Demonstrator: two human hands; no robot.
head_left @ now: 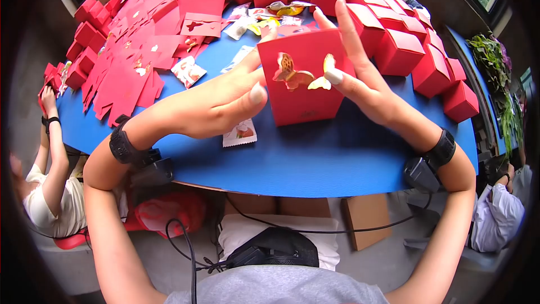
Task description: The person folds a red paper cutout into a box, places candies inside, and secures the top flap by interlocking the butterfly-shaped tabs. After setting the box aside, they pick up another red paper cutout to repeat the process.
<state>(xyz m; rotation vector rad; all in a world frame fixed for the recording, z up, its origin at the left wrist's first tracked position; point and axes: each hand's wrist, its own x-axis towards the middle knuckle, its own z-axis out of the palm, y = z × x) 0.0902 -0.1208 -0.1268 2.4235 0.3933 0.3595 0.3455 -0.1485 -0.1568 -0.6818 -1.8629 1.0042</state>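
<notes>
A red box with gold butterfly cut-outs on its front stands upright between my two hands over the blue table. My left hand is at the box's left side, fingers stretched out and partly hidden behind it. On the right side, my right hand has its fingers spread upward, and its thumb lies at the right butterfly on the front face. A wrapped packet lies below my left hand. Another wrapped packet is farther left.
Flat red card pieces are heaped at the left. Rows of closed red boxes line the back and right. Wrapped sweets lie behind the box. One person sits at the left, another at the right.
</notes>
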